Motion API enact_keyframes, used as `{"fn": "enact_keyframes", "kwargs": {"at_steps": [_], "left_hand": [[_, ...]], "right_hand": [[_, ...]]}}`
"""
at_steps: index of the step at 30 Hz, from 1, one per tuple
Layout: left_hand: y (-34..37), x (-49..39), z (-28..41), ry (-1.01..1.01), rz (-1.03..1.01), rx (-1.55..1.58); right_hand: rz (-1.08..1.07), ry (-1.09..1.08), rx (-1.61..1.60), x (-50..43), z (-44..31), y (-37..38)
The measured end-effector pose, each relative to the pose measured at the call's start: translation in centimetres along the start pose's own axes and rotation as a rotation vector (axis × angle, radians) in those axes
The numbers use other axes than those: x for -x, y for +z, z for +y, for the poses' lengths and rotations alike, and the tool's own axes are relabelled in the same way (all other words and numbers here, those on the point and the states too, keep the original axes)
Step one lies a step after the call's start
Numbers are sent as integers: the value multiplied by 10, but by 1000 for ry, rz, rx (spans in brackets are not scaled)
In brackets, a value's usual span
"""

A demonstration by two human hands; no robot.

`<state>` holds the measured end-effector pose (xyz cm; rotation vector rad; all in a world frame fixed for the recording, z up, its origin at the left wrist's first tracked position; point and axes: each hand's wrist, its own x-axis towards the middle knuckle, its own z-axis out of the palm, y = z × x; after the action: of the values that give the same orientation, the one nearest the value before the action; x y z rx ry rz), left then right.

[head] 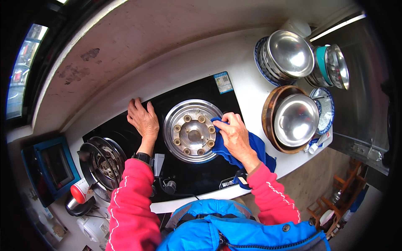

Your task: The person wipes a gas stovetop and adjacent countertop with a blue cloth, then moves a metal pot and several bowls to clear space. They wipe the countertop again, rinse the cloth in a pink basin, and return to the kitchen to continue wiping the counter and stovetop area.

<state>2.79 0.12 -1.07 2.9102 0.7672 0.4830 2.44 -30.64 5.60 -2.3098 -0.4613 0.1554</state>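
A black glass gas cooktop (185, 178) is set in a white counter. Its right burner has a round metal burner plate (193, 131) with a ring of several small brass-coloured nozzles. My right hand (234, 135) grips a blue cloth (258, 150) at the right rim of this plate, and the rest of the cloth hangs over the cooktop edge onto the counter. My left hand (143, 120) rests on the cooktop's back edge, left of the burner, fingers apart and holding nothing. A control knob (170, 187) sits near the front edge.
At the right stand stacked steel bowls (291, 53), a wooden bowl (269, 125) with a steel bowl (296, 120) in it, and a blue-and-white dish (326, 109). Dark metal burner parts (102, 166) and a red-capped container (79, 192) lie left. A wall (150, 28) rises behind.
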Motion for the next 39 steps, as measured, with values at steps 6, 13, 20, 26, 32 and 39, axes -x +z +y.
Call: {"fn": "enact_keyframes", "kwargs": {"at_steps": [6, 13, 20, 26, 32, 39], "left_hand": [[-1, 0, 4, 0, 0, -22], [-6, 0, 6, -17, -34, 8], [-9, -1, 9, -39, -78, 18], [-12, -2, 10, -52, -88, 56], [-17, -4, 12, -71, -98, 82], [-19, -4, 11, -81, -128, 99]], "right_hand": [[-37, -26, 62, -16, -2, 3], [-114, -74, 2, -29, 2, 1], [-196, -24, -2, -37, 2, -1], [-67, -59, -35, -53, -5, 4], [91, -154, 65, -96, -26, -2], [-482, -409, 36, -141, -61, 27]]}}
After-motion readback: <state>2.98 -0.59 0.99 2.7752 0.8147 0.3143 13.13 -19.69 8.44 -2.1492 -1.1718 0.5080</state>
